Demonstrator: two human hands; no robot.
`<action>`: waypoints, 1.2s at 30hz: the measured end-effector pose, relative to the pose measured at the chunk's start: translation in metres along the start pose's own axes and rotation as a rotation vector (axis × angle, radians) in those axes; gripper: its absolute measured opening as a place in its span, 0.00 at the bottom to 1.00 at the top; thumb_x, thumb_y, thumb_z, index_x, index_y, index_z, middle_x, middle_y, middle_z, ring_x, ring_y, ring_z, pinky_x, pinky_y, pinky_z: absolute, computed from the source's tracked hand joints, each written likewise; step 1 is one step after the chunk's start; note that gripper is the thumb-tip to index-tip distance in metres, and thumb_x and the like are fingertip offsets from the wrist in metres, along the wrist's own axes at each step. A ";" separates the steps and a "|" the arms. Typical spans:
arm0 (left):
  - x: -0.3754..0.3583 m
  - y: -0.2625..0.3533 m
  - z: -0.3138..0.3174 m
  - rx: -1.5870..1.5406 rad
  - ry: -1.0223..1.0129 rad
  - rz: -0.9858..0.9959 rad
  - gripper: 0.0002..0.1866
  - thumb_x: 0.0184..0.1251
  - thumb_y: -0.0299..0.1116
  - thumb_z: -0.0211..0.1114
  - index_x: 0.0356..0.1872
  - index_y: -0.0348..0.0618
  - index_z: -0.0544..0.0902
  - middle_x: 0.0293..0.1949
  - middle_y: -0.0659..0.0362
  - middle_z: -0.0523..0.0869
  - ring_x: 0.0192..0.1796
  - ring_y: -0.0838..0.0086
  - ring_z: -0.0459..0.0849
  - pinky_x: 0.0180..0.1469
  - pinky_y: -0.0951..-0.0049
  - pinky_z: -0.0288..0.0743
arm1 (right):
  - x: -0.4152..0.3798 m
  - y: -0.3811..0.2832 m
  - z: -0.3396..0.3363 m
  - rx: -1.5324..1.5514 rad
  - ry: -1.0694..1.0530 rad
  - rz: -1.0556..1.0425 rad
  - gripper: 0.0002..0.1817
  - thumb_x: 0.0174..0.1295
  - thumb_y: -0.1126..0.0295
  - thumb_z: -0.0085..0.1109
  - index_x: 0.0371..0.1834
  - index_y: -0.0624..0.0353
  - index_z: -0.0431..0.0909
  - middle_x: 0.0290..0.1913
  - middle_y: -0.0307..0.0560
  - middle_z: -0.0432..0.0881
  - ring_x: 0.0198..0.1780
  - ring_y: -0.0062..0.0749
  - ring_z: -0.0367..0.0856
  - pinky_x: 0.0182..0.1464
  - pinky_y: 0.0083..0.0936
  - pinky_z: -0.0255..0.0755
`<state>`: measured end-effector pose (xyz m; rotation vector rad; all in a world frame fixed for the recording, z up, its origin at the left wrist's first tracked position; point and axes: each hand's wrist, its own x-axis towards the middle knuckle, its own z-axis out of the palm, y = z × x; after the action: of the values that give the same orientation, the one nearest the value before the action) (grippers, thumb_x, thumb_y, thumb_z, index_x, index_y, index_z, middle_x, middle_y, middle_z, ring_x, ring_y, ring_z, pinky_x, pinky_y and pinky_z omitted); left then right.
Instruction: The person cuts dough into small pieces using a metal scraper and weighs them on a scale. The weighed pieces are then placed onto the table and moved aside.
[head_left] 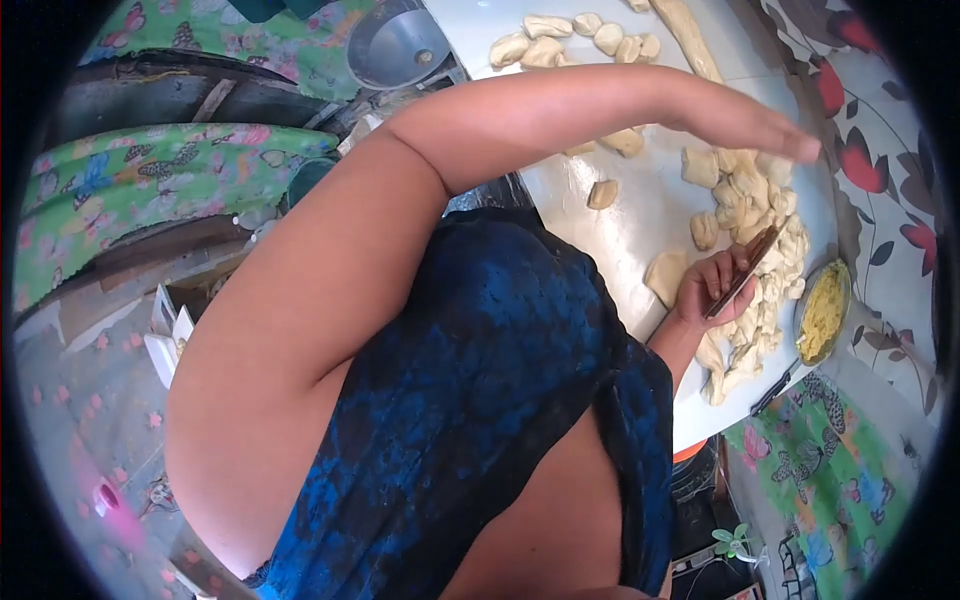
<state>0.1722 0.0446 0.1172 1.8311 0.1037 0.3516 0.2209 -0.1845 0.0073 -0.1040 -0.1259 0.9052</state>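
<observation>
My right hand (pixel 712 286) is closed on a flat brown dough scraper (pixel 742 272), seen nearly edge-on. It is close over a heap of cut dough strips and lumps (pixel 752 335) on the white table (pixel 640 240). My left arm stretches across the table, and my left hand (pixel 765 132) reaches over the far part of the heap with its fingers extended, smeared a little by motion. A round flattened dough piece (pixel 665 277) lies beside my right wrist. One small dough lump (pixel 602 194) sits apart, nearer my body.
More dough pieces (pixel 543 52) and a long dough roll (pixel 688 38) lie at the table's left end. A bowl of yellow crumbly filling (pixel 824 315) stands at the far right edge, near a dark handle (pixel 770 395). A metal basin (pixel 398 50) is off to the left.
</observation>
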 end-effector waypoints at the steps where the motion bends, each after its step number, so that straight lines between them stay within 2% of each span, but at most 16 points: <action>1: -0.007 -0.005 0.007 0.010 -0.070 0.047 0.33 0.61 0.59 0.61 0.60 0.46 0.75 0.50 0.51 0.80 0.53 0.59 0.78 0.57 0.62 0.70 | 0.001 0.000 0.001 0.036 -0.044 -0.003 0.34 0.62 0.72 0.55 0.71 0.59 0.53 0.38 0.42 0.71 0.23 0.16 0.65 0.20 0.10 0.64; 4: -0.032 -0.023 0.004 0.277 -0.232 0.081 0.29 0.59 0.55 0.63 0.56 0.44 0.78 0.56 0.49 0.77 0.60 0.55 0.74 0.61 0.60 0.66 | 0.001 0.002 0.006 0.062 -0.064 -0.054 0.34 0.63 0.71 0.54 0.72 0.60 0.53 0.37 0.42 0.72 0.23 0.16 0.66 0.20 0.10 0.66; 8: -0.074 -0.018 0.035 0.391 -0.663 -0.211 0.29 0.55 0.47 0.67 0.56 0.43 0.76 0.58 0.50 0.74 0.59 0.54 0.74 0.57 0.59 0.69 | 0.001 0.000 0.016 0.195 -0.065 -0.021 0.29 0.65 0.71 0.48 0.70 0.60 0.56 0.32 0.42 0.73 0.19 0.17 0.67 0.17 0.11 0.67; 9: -0.081 -0.019 0.048 0.389 -0.665 -0.212 0.29 0.55 0.47 0.67 0.56 0.43 0.76 0.58 0.50 0.74 0.59 0.54 0.74 0.57 0.59 0.69 | 0.001 -0.002 0.016 0.263 -0.095 -0.006 0.29 0.65 0.71 0.48 0.70 0.60 0.56 0.32 0.43 0.73 0.19 0.17 0.67 0.17 0.11 0.67; 11: -0.096 -0.033 0.074 0.619 -0.569 0.069 0.32 0.51 0.47 0.68 0.57 0.44 0.75 0.57 0.54 0.76 0.57 0.59 0.75 0.54 0.62 0.69 | 0.000 -0.004 0.023 0.342 -0.133 -0.001 0.29 0.66 0.71 0.46 0.71 0.59 0.55 0.30 0.44 0.74 0.16 0.18 0.67 0.15 0.12 0.68; 12: -0.104 -0.042 0.085 0.626 -0.560 0.063 0.32 0.51 0.47 0.68 0.57 0.44 0.75 0.57 0.54 0.76 0.57 0.59 0.75 0.54 0.62 0.69 | -0.001 -0.007 0.027 0.348 -0.138 0.009 0.29 0.66 0.71 0.46 0.71 0.59 0.55 0.30 0.44 0.74 0.16 0.18 0.67 0.15 0.12 0.68; 14: -0.117 -0.059 0.102 0.785 -0.262 0.382 0.32 0.49 0.49 0.69 0.56 0.46 0.75 0.54 0.56 0.76 0.56 0.64 0.75 0.53 0.66 0.67 | -0.004 -0.010 0.033 0.279 -0.196 0.004 0.28 0.67 0.70 0.44 0.71 0.59 0.54 0.30 0.44 0.73 0.16 0.18 0.67 0.14 0.12 0.68; 16: -0.118 -0.064 0.110 0.802 -0.209 0.371 0.31 0.48 0.50 0.69 0.53 0.47 0.77 0.48 0.58 0.77 0.54 0.67 0.74 0.52 0.68 0.64 | -0.010 -0.012 0.038 0.272 -0.203 0.032 0.28 0.68 0.69 0.43 0.72 0.57 0.54 0.30 0.45 0.73 0.15 0.18 0.66 0.14 0.12 0.68; 18: -0.115 -0.062 0.112 0.825 -0.292 0.232 0.26 0.48 0.47 0.69 0.47 0.45 0.78 0.44 0.57 0.77 0.52 0.67 0.74 0.51 0.67 0.65 | -0.019 -0.018 0.037 0.090 -0.241 0.044 0.37 0.61 0.72 0.56 0.73 0.53 0.49 0.33 0.45 0.72 0.19 0.18 0.68 0.17 0.12 0.70; 25: -0.120 -0.045 0.124 0.870 -0.220 0.268 0.16 0.49 0.39 0.67 0.36 0.41 0.77 0.37 0.54 0.79 0.45 0.62 0.78 0.42 0.63 0.70 | -0.056 -0.043 0.026 -0.076 -0.195 0.080 0.28 0.65 0.69 0.54 0.67 0.61 0.58 0.33 0.44 0.68 0.19 0.18 0.64 0.14 0.13 0.62; 27: -0.113 -0.026 0.123 0.439 -0.357 -0.156 0.17 0.50 0.37 0.66 0.38 0.37 0.76 0.32 0.48 0.81 0.38 0.57 0.81 0.38 0.59 0.72 | -0.065 -0.045 0.032 -0.094 -0.212 0.065 0.26 0.65 0.69 0.54 0.64 0.63 0.60 0.32 0.42 0.67 0.19 0.17 0.63 0.14 0.12 0.59; 28: -0.110 -0.022 0.121 0.449 -0.351 -0.153 0.17 0.50 0.37 0.66 0.38 0.37 0.76 0.32 0.48 0.81 0.38 0.57 0.81 0.38 0.59 0.72 | -0.070 -0.047 0.032 -0.091 -0.222 0.067 0.26 0.65 0.69 0.54 0.64 0.63 0.60 0.32 0.42 0.67 0.19 0.17 0.63 0.14 0.12 0.59; 30: -0.107 -0.014 0.116 0.119 -0.081 0.038 0.18 0.50 0.35 0.64 0.41 0.36 0.75 0.28 0.44 0.81 0.34 0.52 0.81 0.38 0.56 0.73 | -0.079 -0.053 0.030 -0.179 -0.230 0.041 0.33 0.64 0.70 0.55 0.71 0.59 0.53 0.34 0.42 0.69 0.21 0.17 0.62 0.17 0.13 0.62; 31: -0.108 -0.001 0.105 0.086 -0.112 0.018 0.19 0.51 0.35 0.64 0.43 0.36 0.76 0.30 0.45 0.81 0.36 0.51 0.81 0.39 0.56 0.72 | -0.084 -0.058 0.025 -0.200 -0.200 0.038 0.27 0.64 0.70 0.55 0.65 0.63 0.60 0.33 0.42 0.68 0.20 0.18 0.61 0.17 0.15 0.60; 32: -0.116 -0.002 0.096 0.086 -0.117 0.017 0.19 0.51 0.35 0.64 0.43 0.36 0.76 0.30 0.45 0.81 0.36 0.51 0.81 0.39 0.56 0.72 | -0.085 -0.059 0.025 -0.198 -0.198 0.033 0.27 0.64 0.70 0.55 0.65 0.63 0.60 0.33 0.42 0.68 0.20 0.18 0.61 0.17 0.15 0.60; 36: -0.152 -0.013 0.050 0.728 -0.515 0.014 0.19 0.51 0.39 0.69 0.43 0.40 0.79 0.38 0.50 0.79 0.45 0.55 0.79 0.45 0.59 0.73 | -0.086 -0.058 0.024 -0.239 -0.182 -0.008 0.24 0.64 0.69 0.55 0.62 0.65 0.63 0.33 0.41 0.68 0.21 0.19 0.61 0.17 0.16 0.55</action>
<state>0.0433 -0.0358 0.0642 2.5845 -0.1611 -0.1929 0.2097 -0.2865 0.0334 -0.2428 -0.4037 0.8882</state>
